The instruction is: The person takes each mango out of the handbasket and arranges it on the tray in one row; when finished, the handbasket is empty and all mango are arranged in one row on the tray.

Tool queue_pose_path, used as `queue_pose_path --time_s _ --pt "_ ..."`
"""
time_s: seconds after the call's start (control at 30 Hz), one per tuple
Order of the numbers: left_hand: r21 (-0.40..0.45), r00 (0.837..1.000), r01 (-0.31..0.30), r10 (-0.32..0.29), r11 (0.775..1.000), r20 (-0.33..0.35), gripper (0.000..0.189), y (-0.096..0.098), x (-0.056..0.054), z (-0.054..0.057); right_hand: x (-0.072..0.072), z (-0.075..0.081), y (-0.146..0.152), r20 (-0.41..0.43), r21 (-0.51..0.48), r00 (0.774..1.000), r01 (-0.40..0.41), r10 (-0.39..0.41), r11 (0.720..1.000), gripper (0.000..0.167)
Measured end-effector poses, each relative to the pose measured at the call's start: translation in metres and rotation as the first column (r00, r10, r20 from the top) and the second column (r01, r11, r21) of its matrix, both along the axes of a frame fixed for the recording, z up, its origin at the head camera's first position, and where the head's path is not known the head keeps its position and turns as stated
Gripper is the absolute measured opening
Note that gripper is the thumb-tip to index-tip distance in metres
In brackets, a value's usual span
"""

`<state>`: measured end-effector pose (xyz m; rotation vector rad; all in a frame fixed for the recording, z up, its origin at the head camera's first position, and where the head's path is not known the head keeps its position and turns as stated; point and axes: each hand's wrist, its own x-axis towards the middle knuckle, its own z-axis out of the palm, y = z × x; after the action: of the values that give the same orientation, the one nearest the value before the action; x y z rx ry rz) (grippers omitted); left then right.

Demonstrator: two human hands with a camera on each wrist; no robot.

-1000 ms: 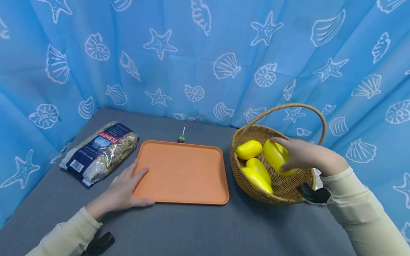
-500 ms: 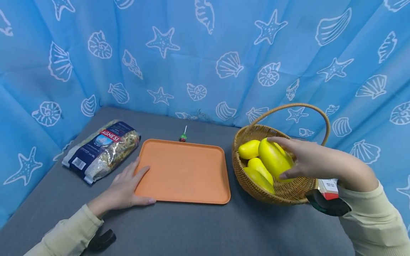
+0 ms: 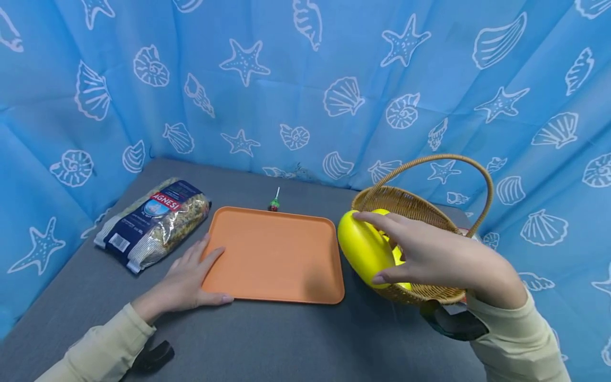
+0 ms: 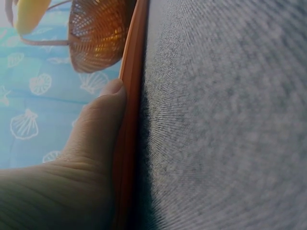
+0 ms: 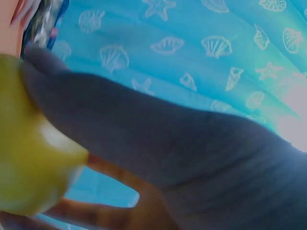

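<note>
In the head view my right hand (image 3: 434, 252) grips a large yellow mango (image 3: 365, 252) between thumb and fingers. The mango is raised over the left rim of the wicker basket (image 3: 410, 204). More yellow mangoes (image 3: 400, 257) lie in the basket, mostly hidden by the hand and the held fruit. In the right wrist view the mango (image 5: 33, 143) fills the left side, against the fingertips. My left hand (image 3: 186, 284) rests spread on the left edge of the orange tray (image 3: 272, 254); in the left wrist view its thumb (image 4: 103, 115) lies against the tray's rim (image 4: 128, 124).
A bag of Agnesi pasta (image 3: 155, 223) lies left of the tray. A small lollipop (image 3: 274, 202) sits behind the tray's far rim. The basket's tall handle (image 3: 444, 157) arches up behind the right hand. A blue shell-patterned curtain (image 3: 286, 79) hangs behind the grey tabletop (image 3: 267, 345).
My right hand has lifted the mango from among the others and carried it left, past the basket's rim. Its shadow now falls on the tray's right corner. The left hand stays on the tray.
</note>
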<state>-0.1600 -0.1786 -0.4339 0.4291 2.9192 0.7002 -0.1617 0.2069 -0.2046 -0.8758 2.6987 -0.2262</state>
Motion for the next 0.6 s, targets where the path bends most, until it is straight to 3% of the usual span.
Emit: queue_pose_path --time_s 0.13,0.3,0.47,0.6 --pt "0.01 0.999 0.007 -0.006 1.0 -0.046 0.114 -0.001 0.002 -0.002 -0.006 -0.015 -0.026 -0.025 -0.07 1.0 -0.007 0.005 0.998 0.089" --pt "0.01 0.995 0.002 -0.001 1.0 -0.097 0.115 0.0 0.003 -0.004 -0.013 -0.04 -0.065 -0.045 -0.185 0.997 0.057 -0.067 0.981 0.094" --pt "0.001 0.995 -0.019 0.019 1.0 -0.096 0.12 0.001 0.003 -0.005 -0.019 -0.067 -0.101 0.002 -0.274 0.988 0.147 -0.153 0.95 0.095" --pt "-0.016 0.996 -0.039 0.038 0.999 -0.082 0.122 0.001 0.003 -0.007 -0.03 -0.087 -0.126 0.061 -0.283 0.986 0.169 -0.158 0.944 0.093"
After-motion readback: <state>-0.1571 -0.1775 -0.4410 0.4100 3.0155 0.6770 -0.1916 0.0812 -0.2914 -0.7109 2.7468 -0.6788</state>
